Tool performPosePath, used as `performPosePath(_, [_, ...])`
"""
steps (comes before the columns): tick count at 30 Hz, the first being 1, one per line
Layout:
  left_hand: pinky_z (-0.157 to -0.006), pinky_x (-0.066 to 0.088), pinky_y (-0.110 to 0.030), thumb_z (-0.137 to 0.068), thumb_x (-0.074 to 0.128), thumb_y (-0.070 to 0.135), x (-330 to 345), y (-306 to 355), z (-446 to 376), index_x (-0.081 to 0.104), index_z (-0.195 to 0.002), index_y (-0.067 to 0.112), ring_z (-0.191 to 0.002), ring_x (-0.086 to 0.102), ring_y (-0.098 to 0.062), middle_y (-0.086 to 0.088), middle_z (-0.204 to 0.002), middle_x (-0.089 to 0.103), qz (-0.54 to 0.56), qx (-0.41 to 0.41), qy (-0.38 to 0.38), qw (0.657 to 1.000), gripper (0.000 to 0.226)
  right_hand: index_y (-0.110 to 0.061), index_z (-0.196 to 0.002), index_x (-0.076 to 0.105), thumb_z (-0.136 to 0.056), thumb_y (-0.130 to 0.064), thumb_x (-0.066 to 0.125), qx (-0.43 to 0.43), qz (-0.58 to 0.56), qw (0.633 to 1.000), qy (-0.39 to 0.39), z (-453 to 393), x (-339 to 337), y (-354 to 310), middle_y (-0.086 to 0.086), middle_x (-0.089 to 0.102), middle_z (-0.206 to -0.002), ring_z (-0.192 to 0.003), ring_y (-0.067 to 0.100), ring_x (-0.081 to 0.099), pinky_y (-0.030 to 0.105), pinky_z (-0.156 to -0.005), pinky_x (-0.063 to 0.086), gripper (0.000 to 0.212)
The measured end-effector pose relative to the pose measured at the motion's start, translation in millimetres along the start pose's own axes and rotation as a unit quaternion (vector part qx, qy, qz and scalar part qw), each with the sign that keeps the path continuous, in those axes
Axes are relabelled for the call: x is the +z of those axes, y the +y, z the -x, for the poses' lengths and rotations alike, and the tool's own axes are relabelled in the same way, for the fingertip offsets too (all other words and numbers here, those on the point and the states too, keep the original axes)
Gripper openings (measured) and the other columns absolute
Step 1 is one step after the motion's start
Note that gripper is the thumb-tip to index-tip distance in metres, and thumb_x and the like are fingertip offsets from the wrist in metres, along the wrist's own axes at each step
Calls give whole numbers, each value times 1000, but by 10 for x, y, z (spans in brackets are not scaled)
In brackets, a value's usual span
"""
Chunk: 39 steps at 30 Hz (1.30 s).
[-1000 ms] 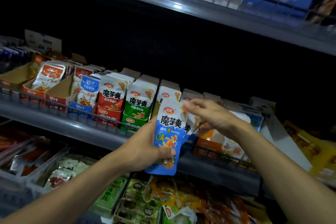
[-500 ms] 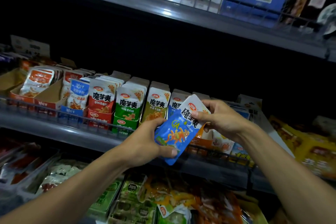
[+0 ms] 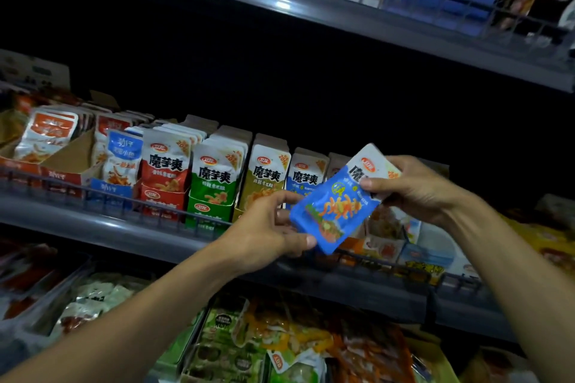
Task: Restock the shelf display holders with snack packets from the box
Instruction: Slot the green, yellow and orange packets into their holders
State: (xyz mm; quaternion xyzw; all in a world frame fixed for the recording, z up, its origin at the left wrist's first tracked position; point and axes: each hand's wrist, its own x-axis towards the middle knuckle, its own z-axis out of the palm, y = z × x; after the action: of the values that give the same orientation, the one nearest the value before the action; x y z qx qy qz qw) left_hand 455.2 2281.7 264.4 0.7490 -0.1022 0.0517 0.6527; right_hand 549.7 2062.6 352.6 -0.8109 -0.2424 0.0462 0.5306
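Both hands on tilted blue foil snack packet (image 3: 334,207): left hand (image 3: 267,235) pinches bottom corner, right hand (image 3: 413,188) pinches white top. Packet off grey metal shelf (image 3: 102,227), before front rail, ahead of blue cardboard display holder (image 3: 306,176).

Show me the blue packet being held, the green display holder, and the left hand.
blue packet (image 3: 331,211), head view, on its printed front.
green display holder (image 3: 208,207), head view, on its front panel.
left hand (image 3: 264,235), head view, on its back.

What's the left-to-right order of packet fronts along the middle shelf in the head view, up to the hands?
Orange-and-white packet → small light-blue packet → red packet → green packet → yellow-brown packet → blue packet in its holder → blue packet held by both hands.
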Motion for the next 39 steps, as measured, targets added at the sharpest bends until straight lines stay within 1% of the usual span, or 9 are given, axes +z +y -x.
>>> performPosePath(2, [-84,57,-31,-85,75,19,-53,-83,-67,49,-133,19,-92,67,-11,1,-102,67,-165,43,78,982,55,-11,-88,64,-70,-11,77,-26,20,996,79,-80,-64,-32,1,73,-78,-69,13,70,21,-52,54,23])
performPosePath(4, [-94,51,-34,-88,69,32,-104,-119,-96,52,-133,23,-107,58,-10,6,-116,60,-335,100,127,928,49,-14,-85,63,-78,-6,76,-42,48,989,132,-170,-63,-76,0,71,-80,-64,7,70,19,-50,54,17])
performPosePath(7, [-104,40,-39,-92,60,40,-139,-128,-149,52,-135,26,-124,46,-17,4,-133,50,-491,146,104,853,45,-12,-85,60,-83,-8,75,-53,86,983,156,-291,62,-134,-2,68,-80,-64,5,67,19,-51,56,16])
performPosePath(11, [-111,30,-41,-94,53,47,-156,-185,-224,42,-143,28,-132,37,-21,1,-141,41,-573,117,64,809,54,-10,-102,55,-86,-12,73,-72,192,969,140,-461,273,-136,-2,64,-86,-75,9,63,19,-51,51,24])
performPosePath(14, [-113,26,-41,-94,53,47,-178,-240,-236,41,-143,29,-133,36,-21,0,-141,40,-583,109,38,804,54,-12,-102,56,-85,-17,76,-66,302,943,124,-599,408,-86,4,65,-101,-89,20,66,35,-67,57,27])
performPosePath(20, [-110,27,-41,-93,54,46,-246,-308,-262,41,-144,32,-133,34,-20,4,-142,38,-574,112,14,811,54,-23,-97,53,-81,-22,79,-98,434,894,41,-756,646,146,0,64,-104,-95,17,65,37,-78,58,31])
performPosePath(26, [-109,27,-40,-93,54,46,-274,-332,-275,40,-144,32,-133,34,-20,5,-143,38,-563,122,14,817,55,-19,-126,48,-74,-34,85,-139,527,834,85,-728,709,289,4,61,-123,-107,22,61,42,-83,56,66])
performPosePath(30, [-109,28,-41,-93,54,45,-270,-350,-284,38,-146,33,-133,34,-21,4,-143,37,-563,122,14,818,57,-17,-133,45,-76,-35,83,-139,541,820,125,-723,725,321,6,55,-132,-119,24,54,41,-94,49,71])
performPosePath(39, [-111,29,-42,-93,54,45,-255,-310,-273,36,-146,31,-133,34,-21,2,-143,37,-567,116,12,815,58,-22,-139,42,-79,-43,78,-114,562,805,154,-746,730,287,9,47,-135,-121,30,47,42,-96,45,73])
